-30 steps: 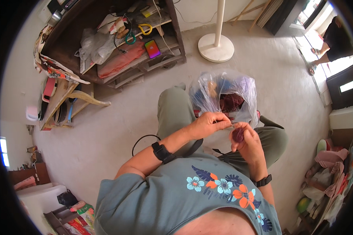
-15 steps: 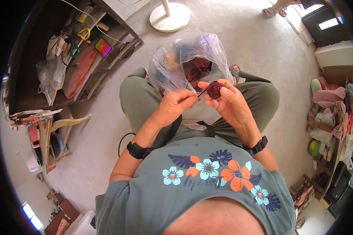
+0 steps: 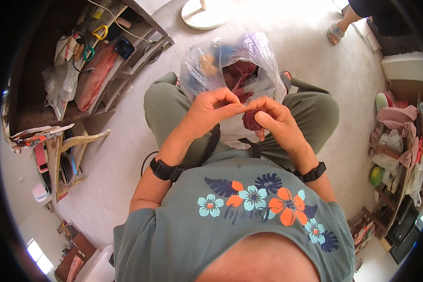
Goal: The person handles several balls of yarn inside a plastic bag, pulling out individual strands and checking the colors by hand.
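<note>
A small ball of dark maroon yarn (image 3: pixel 252 121) sits in my right hand (image 3: pixel 273 116), gripped between thumb and fingers. My left hand (image 3: pixel 217 107) pinches at the ball's upper left, thumb against forefinger, its fingertips meeting those of the right. The strand between them is too fine to make out clearly. Just beyond both hands stands a clear plastic bag (image 3: pixel 199 70), its mouth gaping. Inside lies more maroon yarn (image 3: pixel 241 73), and blue, orange and lilac shapes show through the plastic.
At left stands a wooden cabinet (image 3: pixel 122 77) with scissors, bags and a phone (image 3: pixel 123 48). A wooden stool (image 3: pixel 82 139) is below it. A white round base (image 3: pixel 204 16) stands beyond the bag. Another person's sandalled foot (image 3: pixel 334 34) is at upper right; cloths and bags (image 3: pixel 395 127) fill a right-hand rack.
The left hand has come up to the ball; the strand stretched between the hands no longer shows. The ball sits slightly lower. The other person's feet have shifted, and the phone screen has gone dark.
</note>
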### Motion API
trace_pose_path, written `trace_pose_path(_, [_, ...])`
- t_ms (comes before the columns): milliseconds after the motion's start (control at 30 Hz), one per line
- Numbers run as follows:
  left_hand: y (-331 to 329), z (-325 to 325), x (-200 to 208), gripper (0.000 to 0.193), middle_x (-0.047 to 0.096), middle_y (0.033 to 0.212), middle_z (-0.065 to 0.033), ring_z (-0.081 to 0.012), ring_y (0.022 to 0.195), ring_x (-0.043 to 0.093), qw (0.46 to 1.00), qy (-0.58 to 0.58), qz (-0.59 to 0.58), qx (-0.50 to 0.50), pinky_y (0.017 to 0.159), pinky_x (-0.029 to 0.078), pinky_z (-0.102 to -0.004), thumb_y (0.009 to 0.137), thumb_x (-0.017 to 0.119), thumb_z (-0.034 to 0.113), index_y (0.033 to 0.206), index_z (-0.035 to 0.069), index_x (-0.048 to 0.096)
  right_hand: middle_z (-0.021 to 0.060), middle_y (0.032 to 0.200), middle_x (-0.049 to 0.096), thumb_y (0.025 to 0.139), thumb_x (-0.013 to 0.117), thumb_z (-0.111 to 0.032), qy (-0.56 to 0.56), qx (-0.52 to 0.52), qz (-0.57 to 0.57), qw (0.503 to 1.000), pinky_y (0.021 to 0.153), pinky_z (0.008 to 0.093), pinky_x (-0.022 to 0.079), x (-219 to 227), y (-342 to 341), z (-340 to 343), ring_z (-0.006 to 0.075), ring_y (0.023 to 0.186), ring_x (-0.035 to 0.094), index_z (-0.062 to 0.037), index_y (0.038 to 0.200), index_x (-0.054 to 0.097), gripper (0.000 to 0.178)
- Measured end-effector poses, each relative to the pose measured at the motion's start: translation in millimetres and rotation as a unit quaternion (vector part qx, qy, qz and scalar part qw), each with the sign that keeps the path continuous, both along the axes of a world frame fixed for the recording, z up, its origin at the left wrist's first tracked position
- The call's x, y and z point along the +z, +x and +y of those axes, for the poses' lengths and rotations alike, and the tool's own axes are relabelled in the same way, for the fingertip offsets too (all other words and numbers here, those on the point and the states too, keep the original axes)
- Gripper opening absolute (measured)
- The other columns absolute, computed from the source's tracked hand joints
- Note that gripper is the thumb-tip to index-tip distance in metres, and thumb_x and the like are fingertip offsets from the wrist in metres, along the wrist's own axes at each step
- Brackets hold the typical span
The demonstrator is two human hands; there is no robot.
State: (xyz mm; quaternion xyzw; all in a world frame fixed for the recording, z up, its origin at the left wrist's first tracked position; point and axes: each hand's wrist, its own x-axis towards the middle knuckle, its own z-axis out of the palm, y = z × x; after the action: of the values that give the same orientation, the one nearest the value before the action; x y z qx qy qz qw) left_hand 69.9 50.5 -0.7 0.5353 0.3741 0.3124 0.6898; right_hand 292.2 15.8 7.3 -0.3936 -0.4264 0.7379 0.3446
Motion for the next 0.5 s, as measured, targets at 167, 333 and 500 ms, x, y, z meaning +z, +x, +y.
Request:
trace_pose_path(167, [5.6, -6.3, -18.0, 0.010, 0.060, 0.084, 0.0032, -0.0044, 0.078, 0.053, 0.999, 0.019, 0.041, 0.022, 0.071, 0.043, -0.0199, 0.093, 0.065, 0.010, 0.096, 0.001, 0.067, 0.0095, 0.109, 0.061, 0.097, 0.055, -0.014, -0.091, -0.050, 0.161, 0.981, 0.072, 0.0282, 0.055, 1.3, 1.1, -4.0, 0.0148, 0.083, 0.064, -0.0043, 0.127, 0.049, 0.032])
trace_pose_path(333, [0.3, -12.6, -22.4, 0.014, 0.063, 0.085, -0.0006, -0.0081, 0.080, 0.056, 0.994, 0.056, 0.072, -0.057, 0.071, 0.045, -0.0243, 0.092, 0.064, 0.009, 0.101, 0.000, 0.068, 0.0118, 0.109, 0.062, 0.094, 0.057, -0.009, -0.065, -0.138, 0.199, 0.968, 0.081, 0.0302, 0.056, 6.3, -3.3, -1.8, 0.0180, 0.088, 0.065, -0.0030, 0.120, 0.049, 0.028])
trace_pose_path(500, [-2.4, -5.0, 3.0, 0.014, 0.067, 0.088, -0.0074, -0.0164, 0.081, 0.062, 0.975, 0.108, 0.057, -0.186, 0.073, 0.047, -0.0281, 0.089, 0.067, 0.009, 0.099, 0.000, 0.070, 0.0034, 0.086, 0.064, 0.085, 0.070, -0.009, 0.084, -0.125, -0.156, 0.976, 0.063, 0.0241, 0.047, -3.4, -2.2, -0.7, 0.0090, 0.072, 0.058, -0.0032, 0.104, 0.056, 0.025])
